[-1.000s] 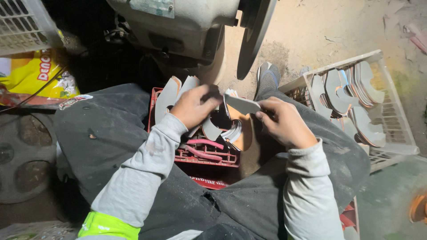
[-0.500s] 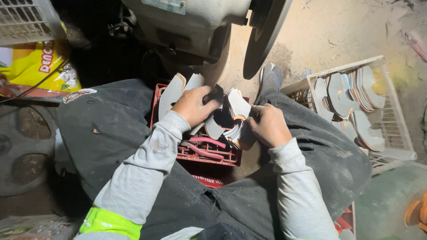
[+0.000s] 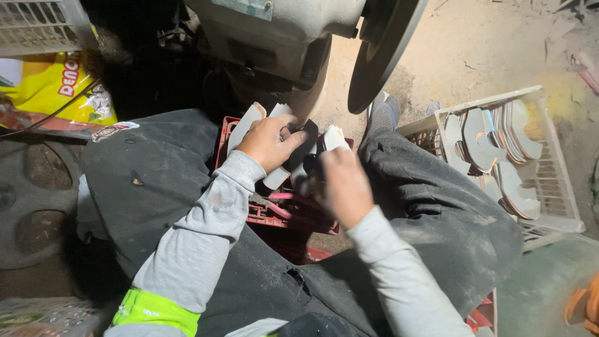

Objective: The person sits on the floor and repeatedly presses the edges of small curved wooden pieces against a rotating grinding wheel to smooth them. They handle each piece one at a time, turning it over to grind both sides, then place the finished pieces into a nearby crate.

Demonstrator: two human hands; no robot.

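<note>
Grey-white sheet metal, cut into flat curved blanks, is what both hands are busy with. The left hand (image 3: 269, 142) has its grip clenched around a fanned bundle of these blanks (image 3: 253, 118), thumb laid across a darker piece, the bundle standing upright over the red crate (image 3: 262, 215) that sits between the person's knees. The right hand (image 3: 344, 184) is blurred; its grip seems to pinch the top edge of a single pale blank (image 3: 334, 137) just beside the bundle, though the fingers themselves are hidden behind the back of the hand, so how firmly it holds I cannot tell. Judging by their thinness and clean outline, the blanks should be stiff and light one at a time but weighty as a stack, and probably sharp along the cut edges and a little slick against each other. A safer hold would be on the broad flat faces near the middle of the curve, not along the rim. A white basket (image 3: 549, 187) at the right carries more blanks of the same shape, set on edge in rows. Ahead stands a pale machine housing with a dark grinding wheel (image 3: 380, 56).
</note>
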